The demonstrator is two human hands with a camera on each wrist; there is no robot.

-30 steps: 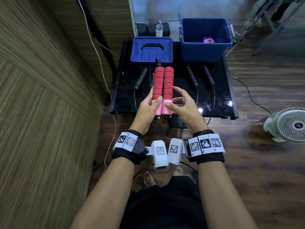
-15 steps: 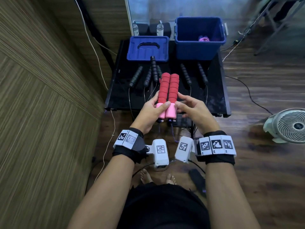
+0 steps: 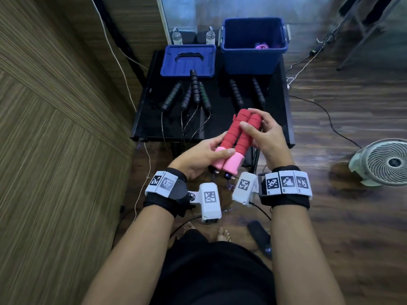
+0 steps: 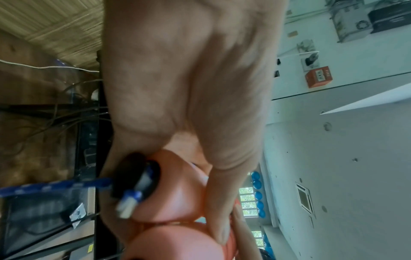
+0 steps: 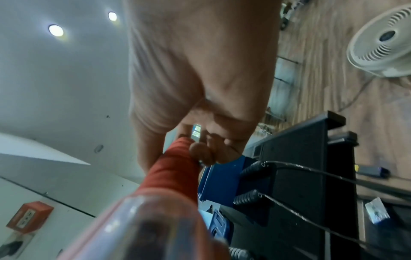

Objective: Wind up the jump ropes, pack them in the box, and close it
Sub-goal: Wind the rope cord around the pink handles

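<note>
- Head view: the left hand (image 3: 199, 157) grips the pink lower ends of the two red jump rope handles (image 3: 236, 137), thumb laid across the near one, fingers curled beneath.
- The right hand (image 3: 265, 137) wraps the upper red foam part of the pair, thumb on top and fingers curled round the far side; the handles lie side by side, tilted up to the right, above the near edge of the black table (image 3: 145, 119).
- On the table lie three pairs of black jump rope handles (image 3: 195, 90), their cords trailing over the near edge.
- The blue box (image 3: 253, 60) stands open at the table's far right, something pink inside; the blue lid (image 3: 188, 59) lies flat just left of it.
- A white fan (image 3: 383, 162) stands on the wooden floor at the right.
- Left wrist view: the left hand (image 4: 189, 88) closes round a pink handle end; a blue cord (image 4: 55, 186) leaves its black tip.
- Right wrist view: the right hand (image 5: 200, 70) curls its fingertips (image 5: 200, 151) over the red foam; the table shows beyond.
</note>
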